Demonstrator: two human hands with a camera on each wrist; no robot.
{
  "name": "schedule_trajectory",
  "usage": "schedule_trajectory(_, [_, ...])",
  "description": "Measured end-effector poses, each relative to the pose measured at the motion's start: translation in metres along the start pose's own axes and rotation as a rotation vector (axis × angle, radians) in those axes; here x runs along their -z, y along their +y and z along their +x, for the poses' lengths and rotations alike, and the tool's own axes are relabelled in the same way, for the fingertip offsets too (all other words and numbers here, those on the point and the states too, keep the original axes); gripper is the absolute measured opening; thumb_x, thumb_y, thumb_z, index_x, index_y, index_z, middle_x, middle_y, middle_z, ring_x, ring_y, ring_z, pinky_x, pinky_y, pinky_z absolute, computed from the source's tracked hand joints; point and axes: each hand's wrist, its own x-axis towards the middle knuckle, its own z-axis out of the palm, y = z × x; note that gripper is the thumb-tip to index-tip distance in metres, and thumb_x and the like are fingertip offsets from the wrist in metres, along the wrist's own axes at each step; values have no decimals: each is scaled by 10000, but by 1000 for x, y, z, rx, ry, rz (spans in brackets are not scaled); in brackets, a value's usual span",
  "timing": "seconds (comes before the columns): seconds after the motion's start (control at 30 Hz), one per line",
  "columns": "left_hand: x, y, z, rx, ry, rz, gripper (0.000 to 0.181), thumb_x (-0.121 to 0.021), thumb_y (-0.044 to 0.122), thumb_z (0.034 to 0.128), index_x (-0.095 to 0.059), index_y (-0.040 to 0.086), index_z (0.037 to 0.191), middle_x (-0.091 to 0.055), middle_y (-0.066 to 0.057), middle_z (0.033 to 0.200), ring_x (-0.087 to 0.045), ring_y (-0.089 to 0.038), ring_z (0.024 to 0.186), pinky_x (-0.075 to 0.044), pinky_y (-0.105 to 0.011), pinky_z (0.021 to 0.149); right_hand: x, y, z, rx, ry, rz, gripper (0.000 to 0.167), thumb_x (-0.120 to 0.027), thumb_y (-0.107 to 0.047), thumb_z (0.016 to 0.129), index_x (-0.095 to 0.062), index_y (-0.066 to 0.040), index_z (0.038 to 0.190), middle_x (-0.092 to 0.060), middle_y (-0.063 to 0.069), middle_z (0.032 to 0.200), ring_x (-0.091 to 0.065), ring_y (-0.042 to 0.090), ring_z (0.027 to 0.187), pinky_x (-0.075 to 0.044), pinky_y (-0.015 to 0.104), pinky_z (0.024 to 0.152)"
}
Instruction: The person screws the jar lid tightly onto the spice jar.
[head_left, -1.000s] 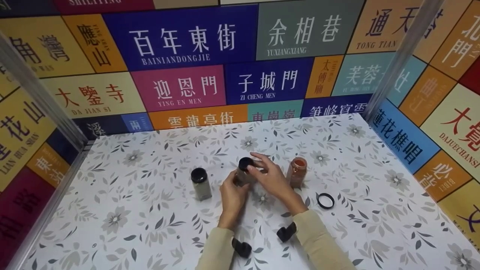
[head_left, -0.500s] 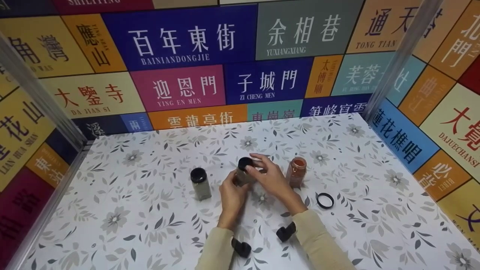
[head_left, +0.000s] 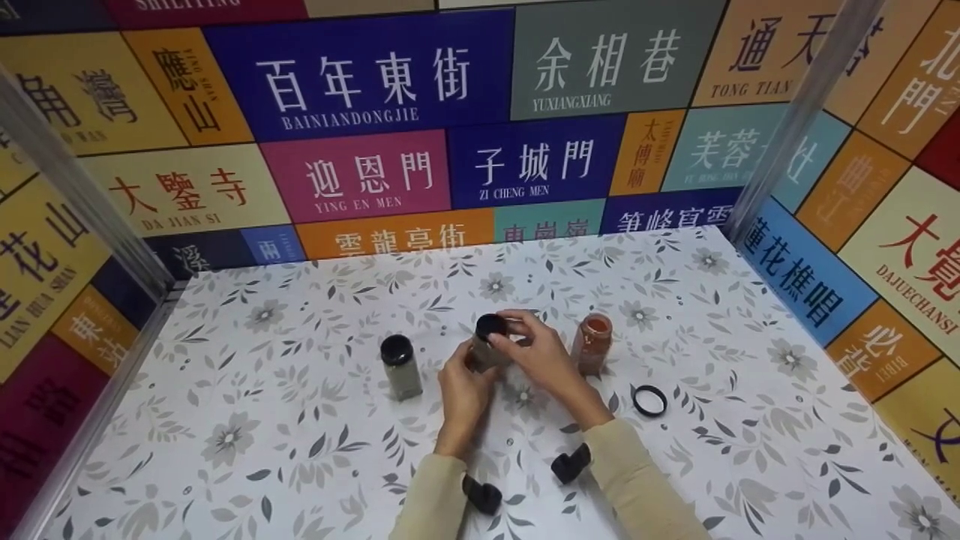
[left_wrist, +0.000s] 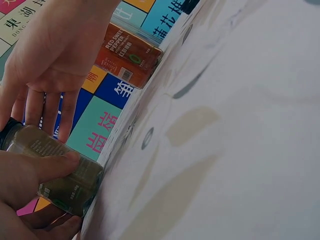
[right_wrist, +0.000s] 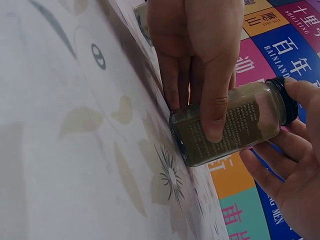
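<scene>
On white floral counter, squarish glass jar, brown-filled, stands upright, left grip clamped round it, right grip above pinching round black cap.

Booth with sign-printed walls

Room btwn L jar & L grip; red jar crowds R grip.

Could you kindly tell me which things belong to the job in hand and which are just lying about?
Likely in the job:
left hand
right hand
held jar
its black cap

Untouched, perhaps just lying about:
other capped jar
open red jar
black ring
</scene>
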Motion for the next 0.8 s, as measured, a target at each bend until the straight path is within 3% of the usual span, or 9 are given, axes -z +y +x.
schedule_trajectory(0.23, [1,-1,-1,-3,-11,-9,448,-790,-63,677,-712,16,1111,-767,-168,937,-729,-284,828,-580,-413,755,1,0,-2,15,-28,-25,483,-670,-293,967,-556,-162,1418,-674,130,1323,-693,279,1106,-564,368,914])
schedule_trajectory(0.47, [2,0,-1,-10,-13,0,442,-774,-70,676,-712,17,1105,-765,-155,901,-713,-269,779,-562,-393,708,-1,0,-1,30,4,-4,413,-713,-237,935,-619,-115,1319,-707,125,1265,-668,249,1183,-553,399,915])
schedule_trajectory(0.63, [3,1,-1,3,-16,-9,449,-756,-77,671,-713,20,1108,-760,-148,887,-693,-254,757,-543,-361,688,-2,-2,0,21,19,8,434,-746,-221,905,-612,-83,1295,-717,132,1242,-689,265,1136,-559,390,886])
schedule_trajectory(0.8, [3,0,-1,3,-16,-10,445,-756,-71,673,-715,20,1107,-751,-143,862,-678,-248,742,-532,-347,677,0,-3,-2,3,-2,-12,482,-696,-266,949,-563,-151,1398,-691,121,1294,-724,272,1023,-575,379,875])
